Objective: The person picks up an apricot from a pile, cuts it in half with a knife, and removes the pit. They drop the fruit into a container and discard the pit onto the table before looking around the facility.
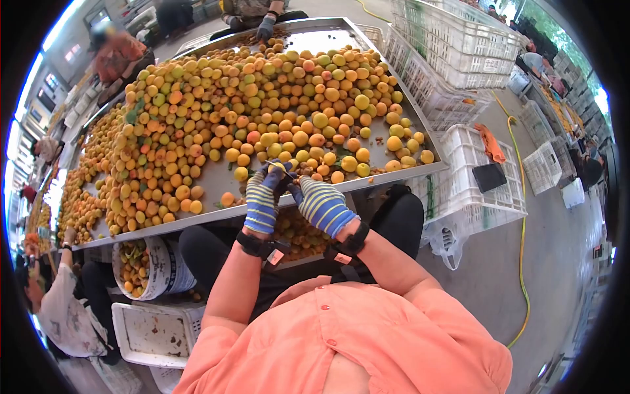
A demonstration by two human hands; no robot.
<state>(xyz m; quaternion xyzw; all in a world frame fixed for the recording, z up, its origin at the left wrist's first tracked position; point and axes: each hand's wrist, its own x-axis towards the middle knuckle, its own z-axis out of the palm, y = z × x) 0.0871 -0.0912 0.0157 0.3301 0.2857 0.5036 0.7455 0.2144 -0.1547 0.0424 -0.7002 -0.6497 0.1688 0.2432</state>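
A yellow apricot is gripped in the fingers of your left hand, above the near edge of the metal tray, presumably to steady it. Your right hand meets it with fingers curled; whether they grip anything cannot be told. Both forearms angle inward, wrists on your side of the edge, apparently keeping the heaped apricots within short reach.

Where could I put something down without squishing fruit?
The metal table has a small bare patch between the big fruit pile and the left hand, beside a loose fruit, and a shiny one at its far right corner. There's open grey floor on both sides of the yellow hose. The table's middle is crowded.
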